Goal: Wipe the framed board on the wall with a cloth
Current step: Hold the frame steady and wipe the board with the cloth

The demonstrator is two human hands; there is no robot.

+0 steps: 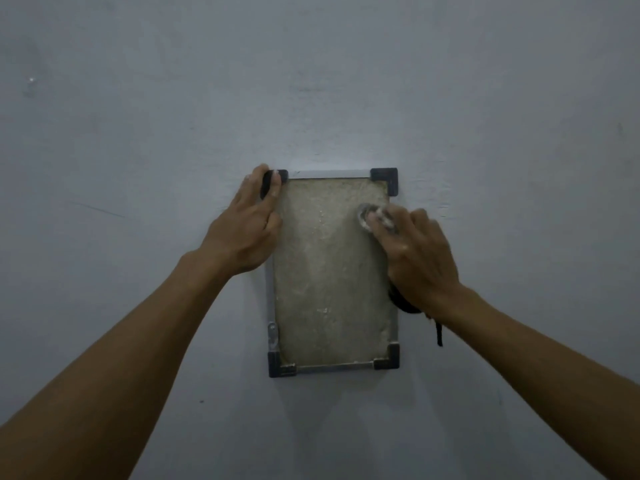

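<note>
A small framed board [329, 282] hangs on the wall, with a dusty beige face, a silver frame and black corner caps. My left hand [247, 223] grips the frame's upper left edge, fingers over the top left corner cap. My right hand [415, 258] presses a dark cloth [403, 303] against the board's upper right part; most of the cloth is hidden under the palm, and a dark strand hangs below the wrist. The fingertips look pale and blurred.
A plain grey-blue wall [346, 81] surrounds the board on all sides. A small metal bracket [273, 336] sits on the frame's lower left edge.
</note>
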